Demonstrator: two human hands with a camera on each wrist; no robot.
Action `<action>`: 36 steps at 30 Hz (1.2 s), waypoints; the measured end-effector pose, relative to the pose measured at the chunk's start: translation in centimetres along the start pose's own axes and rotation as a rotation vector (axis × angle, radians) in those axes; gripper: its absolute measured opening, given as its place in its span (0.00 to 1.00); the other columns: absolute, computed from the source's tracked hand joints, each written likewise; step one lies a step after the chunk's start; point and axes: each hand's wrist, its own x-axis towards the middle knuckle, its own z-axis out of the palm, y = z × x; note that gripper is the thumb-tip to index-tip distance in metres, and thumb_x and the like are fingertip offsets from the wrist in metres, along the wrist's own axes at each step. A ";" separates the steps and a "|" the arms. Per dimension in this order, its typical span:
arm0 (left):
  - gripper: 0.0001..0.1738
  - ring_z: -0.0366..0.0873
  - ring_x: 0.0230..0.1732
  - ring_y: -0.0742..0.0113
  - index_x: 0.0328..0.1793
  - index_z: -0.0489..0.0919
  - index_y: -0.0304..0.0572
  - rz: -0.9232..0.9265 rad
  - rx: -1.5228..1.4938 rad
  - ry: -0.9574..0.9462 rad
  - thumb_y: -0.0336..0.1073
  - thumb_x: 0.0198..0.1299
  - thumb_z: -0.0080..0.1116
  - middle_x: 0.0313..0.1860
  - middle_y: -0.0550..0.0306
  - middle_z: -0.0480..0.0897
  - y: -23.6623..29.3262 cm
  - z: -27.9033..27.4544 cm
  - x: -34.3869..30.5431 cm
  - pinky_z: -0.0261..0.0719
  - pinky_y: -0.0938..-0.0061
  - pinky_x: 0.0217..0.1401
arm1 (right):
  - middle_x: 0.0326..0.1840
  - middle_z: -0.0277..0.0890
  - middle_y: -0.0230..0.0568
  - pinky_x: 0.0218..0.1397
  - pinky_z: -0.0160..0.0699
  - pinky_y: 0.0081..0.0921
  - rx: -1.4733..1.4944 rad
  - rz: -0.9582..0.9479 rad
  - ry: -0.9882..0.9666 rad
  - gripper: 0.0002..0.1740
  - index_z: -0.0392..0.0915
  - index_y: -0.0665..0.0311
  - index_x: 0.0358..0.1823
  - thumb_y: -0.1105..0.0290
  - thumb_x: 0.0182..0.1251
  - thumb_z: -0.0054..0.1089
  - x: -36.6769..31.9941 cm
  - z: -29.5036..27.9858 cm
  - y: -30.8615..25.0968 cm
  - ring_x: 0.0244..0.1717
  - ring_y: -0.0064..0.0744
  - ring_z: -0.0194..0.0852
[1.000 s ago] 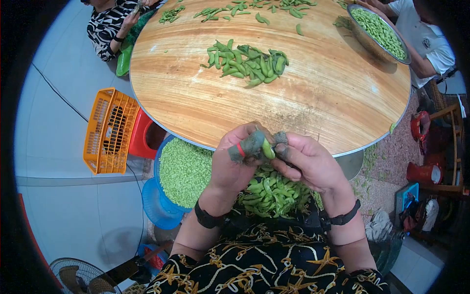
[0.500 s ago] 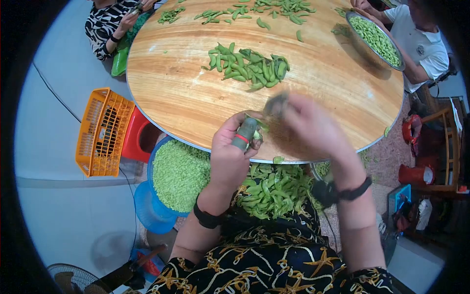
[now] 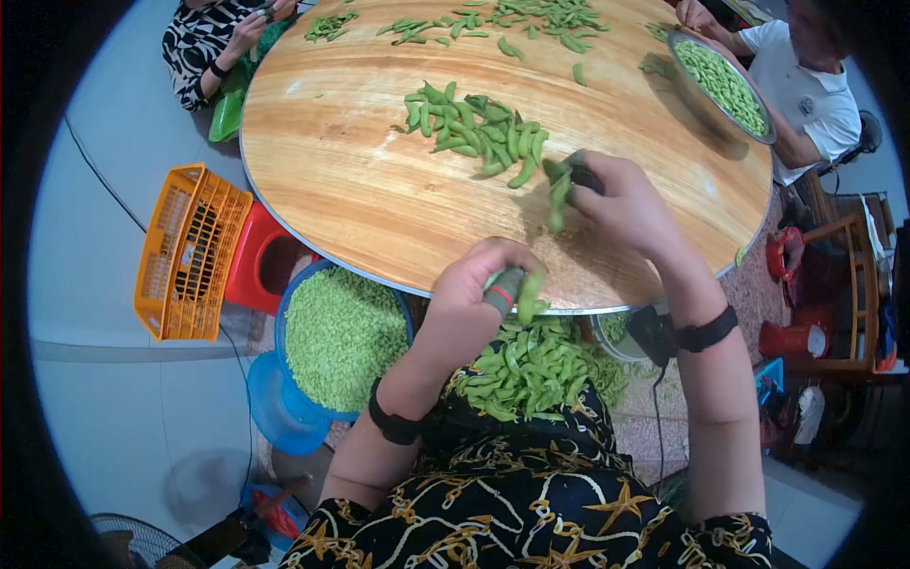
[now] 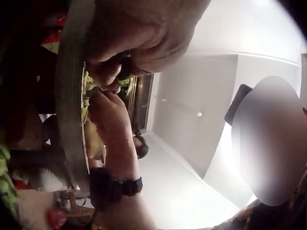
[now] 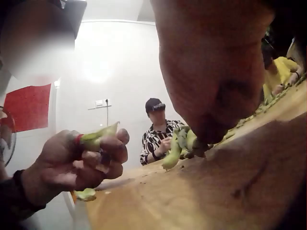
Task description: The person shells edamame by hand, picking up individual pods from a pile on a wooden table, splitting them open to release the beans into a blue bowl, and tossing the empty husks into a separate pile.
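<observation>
At the near edge of the round wooden table (image 3: 379,209), my left hand (image 3: 507,284) grips a small grey tool with a red band together with a green pod (image 3: 531,289). In the right wrist view the left hand (image 5: 108,151) pinches that pod (image 5: 98,135). My right hand (image 3: 569,185) reaches over the table to the near side of a pile of green pods (image 3: 469,123) and holds a few pods (image 3: 557,194) in its curled fingers. Those held pods (image 5: 180,143) hang just above the wood. Another heap of pods (image 3: 531,365) lies in my lap.
A blue basin (image 3: 284,379) full of shelled green beans stands at my left, beside a red stool (image 3: 261,266) and an orange basket (image 3: 185,251). A metal bowl (image 3: 697,90) of beans sits at the far right. Two other people sit at the table's far side.
My right hand left the left hand, swung out over the table to the pod pile and took hold of pods. The left hand sank a little toward the table edge.
</observation>
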 end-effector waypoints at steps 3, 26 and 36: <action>0.16 0.66 0.28 0.83 0.52 0.74 0.36 -0.232 -0.191 -0.022 0.22 0.59 0.43 0.35 0.64 0.75 0.9 0.3 -0.4 0.63 0.89 0.28 | 0.25 0.71 0.26 0.28 0.64 0.21 0.504 0.094 -0.027 0.11 0.75 0.70 0.37 0.70 0.59 0.49 -0.7 0.1 1.8 0.27 0.17 0.63; 0.14 0.66 0.23 0.84 0.50 0.73 0.31 -0.252 -0.372 0.233 0.25 0.57 0.50 0.29 0.64 0.74 1.2 1.0 -0.5 0.61 0.93 0.23 | 0.17 0.73 0.53 0.26 0.76 0.38 -0.506 0.062 0.360 0.13 0.70 0.67 0.23 0.65 0.54 0.60 -3.2 5.3 -2.1 0.23 0.49 0.76; 0.11 0.67 0.24 0.82 0.49 0.71 0.34 -0.232 -0.668 0.141 0.26 0.60 0.46 0.31 0.61 0.74 0.9 1.1 1.2 0.54 0.91 0.19 | 0.17 0.64 0.32 0.25 0.63 0.20 0.486 -0.025 0.153 0.09 0.72 0.71 0.30 0.71 0.59 0.58 -5.1 3.6 -2.1 0.23 0.15 0.57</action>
